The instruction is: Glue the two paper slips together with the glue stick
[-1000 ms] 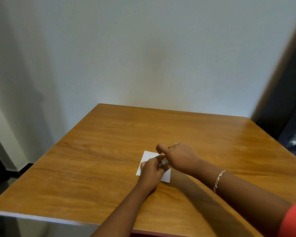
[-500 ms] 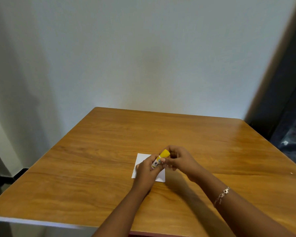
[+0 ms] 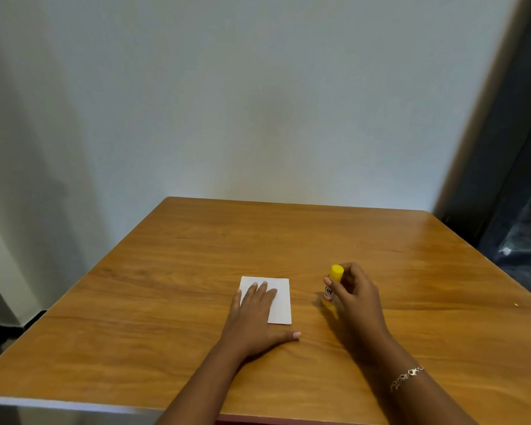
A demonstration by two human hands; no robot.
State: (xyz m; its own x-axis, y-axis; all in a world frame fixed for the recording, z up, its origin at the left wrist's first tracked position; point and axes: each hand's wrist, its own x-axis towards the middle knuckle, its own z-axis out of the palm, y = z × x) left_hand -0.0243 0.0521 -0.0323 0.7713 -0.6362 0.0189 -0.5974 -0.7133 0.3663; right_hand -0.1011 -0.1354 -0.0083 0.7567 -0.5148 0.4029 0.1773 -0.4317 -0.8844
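White paper slips (image 3: pixel 281 297) flat on the wooden table (image 3: pixel 172 271), a little nearer than its middle. Only one white rectangle to be made out, so no telling one slip from two. Pinned by the left hand (image 3: pixel 253 317), laid palm down with straight fingers over the sheet's 7 o'clock part, thumb stretched out on bare wood past the near edge toward 4 o'clock.

At 3 o'clock of the paper, near but apart from it, the glue stick (image 3: pixel 331 289), upright with a slight tilt, yellow cap (image 3: pixel 337 271) on top. Base low against the wood; cannot tell whether touching. Gripped by the right hand (image 3: pixel 357 297), fingers curled round the tube from its 3 o'clock side, thumb tip on the label. On that label, dark letters reading "IN" above a pink band; the rest too small to read. Thin chain bracelet (image 3: pixel 406 378) on the right wrist.

Glossy orange-brown wood grain across the top, far corners rounded, pale front edge (image 3: pixel 59 404) at 7 o'clock. Broad bare wood from 9 through 12 to 3 o'clock of the paper. Plain pale wall (image 3: pixel 258 102) right behind the far edge at 12 o'clock, shadowed toward 9 o'clock. At 2 o'clock, past the table's right side, a dark upright panel (image 3: pixel 521 179), with something dark and shiny lower down, blurred.
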